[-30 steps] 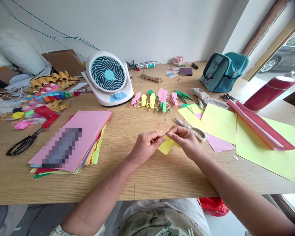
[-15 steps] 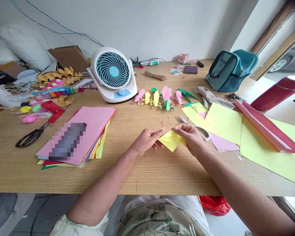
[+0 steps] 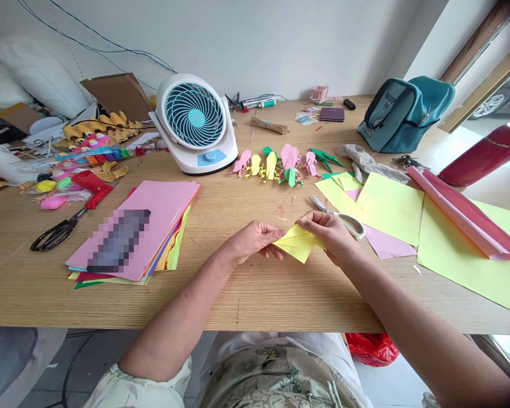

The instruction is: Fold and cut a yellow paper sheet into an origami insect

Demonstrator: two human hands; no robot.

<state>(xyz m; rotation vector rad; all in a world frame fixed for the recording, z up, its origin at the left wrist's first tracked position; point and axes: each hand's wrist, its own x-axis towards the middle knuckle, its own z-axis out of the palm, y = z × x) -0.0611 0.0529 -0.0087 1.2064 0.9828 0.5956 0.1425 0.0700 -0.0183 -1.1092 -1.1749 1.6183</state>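
Note:
A folded yellow paper hangs just above the wooden table, held between both my hands. My left hand pinches its left corner with closed fingers. Over its upper right edge, my right hand grips with fingers pressed together. Small silver-handled scissors lie just behind my right hand. Farther back stands a row of finished pink, yellow and green origami figures.
A stack of coloured paper lies at left with black scissors beside it. A white and blue fan stands behind. Yellow sheets, a red paper roll, a teal bag and a red flask fill the right.
The yellow paper has been spread wider between my hands, which moved slightly apart. The camera view shifted a little upward and to the left.

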